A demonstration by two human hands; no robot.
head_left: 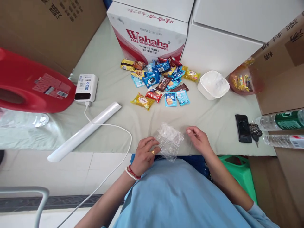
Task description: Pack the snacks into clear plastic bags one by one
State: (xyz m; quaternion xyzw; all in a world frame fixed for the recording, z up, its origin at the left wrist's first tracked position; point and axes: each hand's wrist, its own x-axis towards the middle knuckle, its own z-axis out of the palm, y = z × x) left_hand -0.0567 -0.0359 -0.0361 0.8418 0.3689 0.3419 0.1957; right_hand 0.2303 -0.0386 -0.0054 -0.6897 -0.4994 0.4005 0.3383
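A crumpled clear plastic bag point(169, 139) lies at the near edge of the cloth-covered table, its lower end hanging slightly over. My left hand point(147, 152), with a ring on one finger, has its bent fingers closed on the bag's left side; the fingertips are partly hidden. To the right of the bag, a little apart from it, is my right hand point(198, 139). Its fingers are loosely curled with nothing visible in them. Beyond the bag is a pile of wrapped snacks point(163, 80) in blue, yellow, red and brown packets.
A white plastic bowl point(211, 85) and a reddish container point(237, 85) with snacks stand right of the pile. A black phone point(243, 128) and keys point(256, 131) lie farther right near bottles point(285, 121). On the left are a white tube point(85, 131), power bank point(86, 87), cable point(114, 125) and red jug point(35, 84).
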